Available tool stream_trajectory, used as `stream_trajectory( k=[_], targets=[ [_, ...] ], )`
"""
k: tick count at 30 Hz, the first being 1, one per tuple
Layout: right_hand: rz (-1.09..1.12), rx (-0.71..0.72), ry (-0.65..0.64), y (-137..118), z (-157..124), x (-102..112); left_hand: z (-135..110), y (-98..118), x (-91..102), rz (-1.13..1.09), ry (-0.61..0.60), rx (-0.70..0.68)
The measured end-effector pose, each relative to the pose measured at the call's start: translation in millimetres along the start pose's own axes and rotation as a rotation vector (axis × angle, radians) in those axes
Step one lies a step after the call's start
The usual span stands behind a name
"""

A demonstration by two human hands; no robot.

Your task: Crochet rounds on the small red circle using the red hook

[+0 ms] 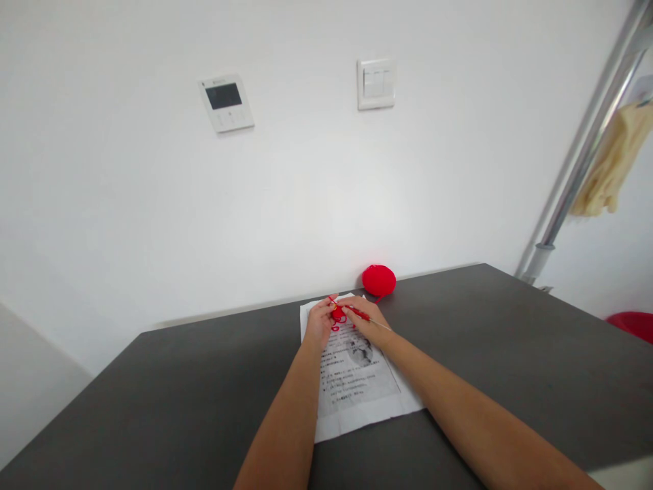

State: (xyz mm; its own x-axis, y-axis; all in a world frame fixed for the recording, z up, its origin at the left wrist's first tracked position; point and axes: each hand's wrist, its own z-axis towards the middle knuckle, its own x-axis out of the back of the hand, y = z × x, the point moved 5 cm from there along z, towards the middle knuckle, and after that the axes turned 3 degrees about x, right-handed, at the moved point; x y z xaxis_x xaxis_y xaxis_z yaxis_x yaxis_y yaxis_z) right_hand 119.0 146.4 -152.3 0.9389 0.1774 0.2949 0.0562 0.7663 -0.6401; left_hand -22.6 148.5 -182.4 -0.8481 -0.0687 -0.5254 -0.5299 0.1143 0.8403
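Observation:
My left hand (320, 322) is closed on a small piece of red crochet work (338, 314), with a loose loop of red yarn hanging below it. My right hand (370, 320) grips a crochet hook (360, 314) with a red handle, its thin metal shaft sticking out past the palm. The two hands meet over the upper part of a printed paper sheet (357, 388). Just beyond my right hand, a ball of red yarn (378, 280) rests against the wall, and a strand leads from it towards my hands. The fingertips partly cover the crochet work.
The dark grey table (219, 395) has its back edge along a white wall. On that wall are an intercom panel (227, 103) and a light switch (376, 84). At the right stand a metal pole (586, 160), a hanging yellow cloth (612, 160) and a red object (632, 325).

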Motion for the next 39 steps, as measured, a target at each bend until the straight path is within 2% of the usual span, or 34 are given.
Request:
stream_trajectory(
  k=[6, 17, 26, 39],
  targets=[
    [0.068, -0.078, 0.029, 1.0, 0.7, 1.0, 1.2, 1.4, 2.9, -0.023, 0.039, -0.033],
    [0.141, -0.193, 0.005, 16.7, 0.4, 1.4, 0.9, 3.3, 5.0, -0.039, 0.051, -0.047],
    [0.153, -0.221, 0.052, 17.5, 0.5, 3.8, -2.0, 4.1, -0.3, -0.029, -0.003, -0.069],
    [0.182, -0.214, 0.105, 4.5, 5.4, 5.6, -5.4, 6.5, -9.5, 0.042, 0.007, -0.071]
  ],
)
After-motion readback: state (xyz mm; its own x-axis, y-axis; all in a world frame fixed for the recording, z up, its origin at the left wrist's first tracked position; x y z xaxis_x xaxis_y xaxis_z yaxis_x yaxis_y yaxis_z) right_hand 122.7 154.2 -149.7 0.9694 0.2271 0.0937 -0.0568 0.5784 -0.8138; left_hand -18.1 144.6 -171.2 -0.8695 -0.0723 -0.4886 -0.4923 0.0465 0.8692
